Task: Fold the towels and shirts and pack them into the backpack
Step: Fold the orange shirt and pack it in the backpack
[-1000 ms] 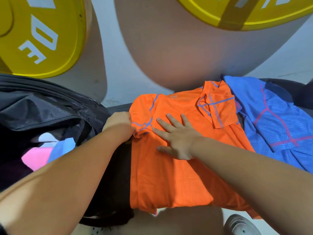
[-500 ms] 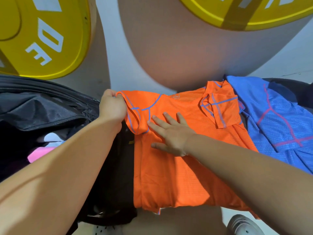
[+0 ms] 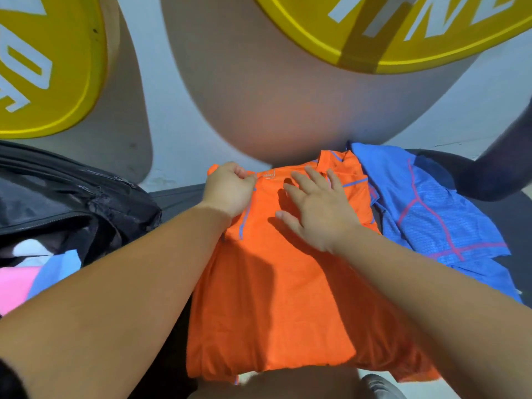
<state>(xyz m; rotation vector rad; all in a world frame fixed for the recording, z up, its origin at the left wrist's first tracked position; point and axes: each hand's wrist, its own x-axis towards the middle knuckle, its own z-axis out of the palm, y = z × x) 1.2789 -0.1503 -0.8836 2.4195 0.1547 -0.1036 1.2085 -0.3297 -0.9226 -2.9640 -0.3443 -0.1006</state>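
Note:
An orange shirt point(image 3: 267, 306) with blue seams lies flat on a dark bench in the middle of the view. My left hand point(image 3: 230, 188) grips its left sleeve, folded in over the chest near the collar. My right hand point(image 3: 316, 208) lies flat with straight fingers on the upper chest, beside the other folded sleeve. A blue shirt point(image 3: 437, 214) with pink seams lies crumpled to the right. The black backpack point(image 3: 72, 203) stands open at the left, with pink, light blue and white cloth point(image 3: 31, 280) inside.
Two yellow weight plates point(image 3: 43, 67) with white lettering lean against the white wall behind. A grey shoe point(image 3: 380, 388) shows at the bottom edge. A dark object point(image 3: 495, 168) sits at the far right on the bench.
My left hand has lifted the left sleeve and carried it inward over the chest toward the collar. My right hand has slid up and to the right on the shirt.

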